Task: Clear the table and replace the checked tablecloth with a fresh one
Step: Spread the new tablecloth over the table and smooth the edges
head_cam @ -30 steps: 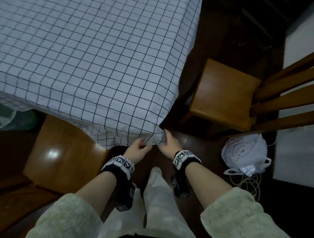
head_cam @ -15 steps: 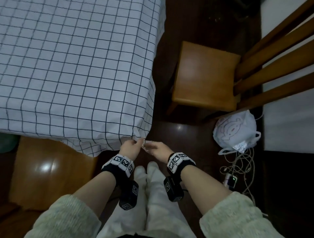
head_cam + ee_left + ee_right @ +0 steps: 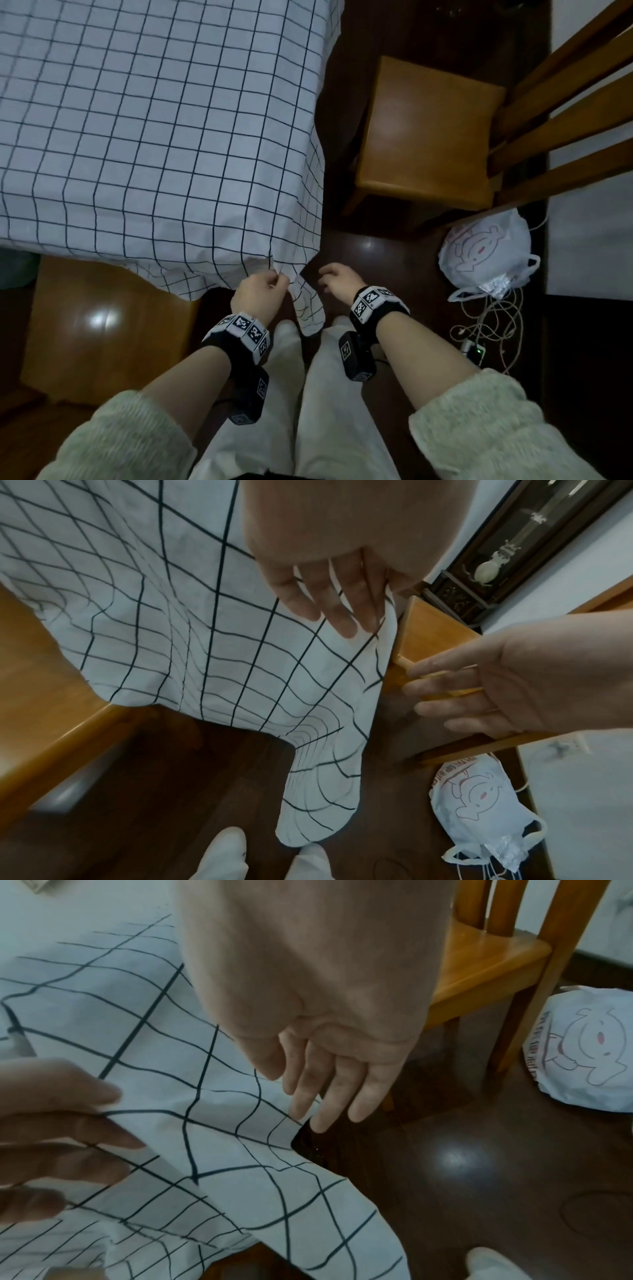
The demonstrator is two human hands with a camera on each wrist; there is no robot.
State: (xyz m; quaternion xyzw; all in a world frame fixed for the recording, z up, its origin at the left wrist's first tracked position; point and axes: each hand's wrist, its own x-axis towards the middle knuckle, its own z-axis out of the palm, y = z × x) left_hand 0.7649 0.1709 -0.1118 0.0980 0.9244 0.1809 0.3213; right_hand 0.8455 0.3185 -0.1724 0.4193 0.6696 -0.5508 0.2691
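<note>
A white tablecloth with a dark grid (image 3: 154,137) covers the table, and its near right corner hangs down to a loose tip (image 3: 308,315). My left hand (image 3: 260,287) pinches the cloth's edge just above that corner; in the left wrist view the fold (image 3: 387,631) sits between the thumb and fingers (image 3: 342,610). My right hand (image 3: 339,277) hovers to the right of the corner, fingers straight and loose, holding nothing. In the right wrist view its fingertips (image 3: 322,1110) are close to the cloth's edge (image 3: 284,1131).
A wooden chair (image 3: 428,130) stands right of the table and another wooden seat (image 3: 102,325) is tucked under the near edge. A white plastic bag (image 3: 486,253), tangled cables and a power strip (image 3: 474,353) lie on the dark floor. My legs are below the corner.
Both hands held the corner a second ago. The right hand has let go and moved off to the right, and the corner's tip now hangs free below the left hand.
</note>
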